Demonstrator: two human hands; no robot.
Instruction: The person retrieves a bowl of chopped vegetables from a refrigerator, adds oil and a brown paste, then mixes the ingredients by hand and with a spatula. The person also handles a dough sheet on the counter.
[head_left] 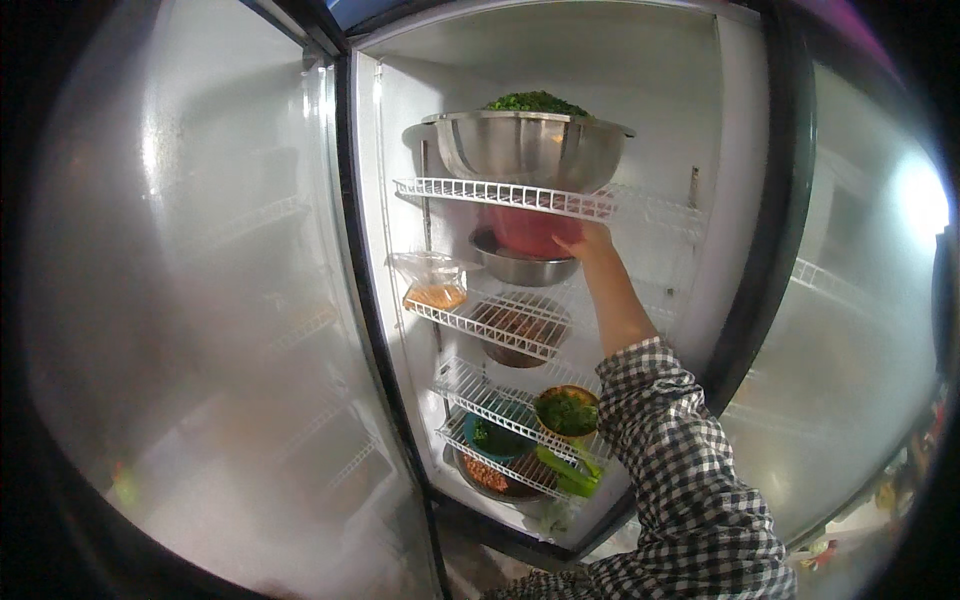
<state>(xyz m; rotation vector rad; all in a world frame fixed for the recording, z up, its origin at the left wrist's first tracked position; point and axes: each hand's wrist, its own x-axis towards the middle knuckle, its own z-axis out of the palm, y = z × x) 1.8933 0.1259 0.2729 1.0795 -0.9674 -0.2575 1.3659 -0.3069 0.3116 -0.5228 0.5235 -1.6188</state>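
Note:
My right hand reaches into a tall fridge and grips the right side of a red container. Its thumb lies against the front; the other fingers are mostly hidden. The container rests in or on a steel bowl on the second shelf. Just above, a large steel bowl heaped with chopped greens stands on the top wire shelf and hides part of the view. A clear plastic bag with orange-brown contents sits left of the steel bowl. My left hand is out of view.
Lower down are a bowl of brown food, a bowl of greens, a teal bowl, long green vegetables and a pan of reddish-brown pieces. A fogged glass door stands left; another glass panel is right.

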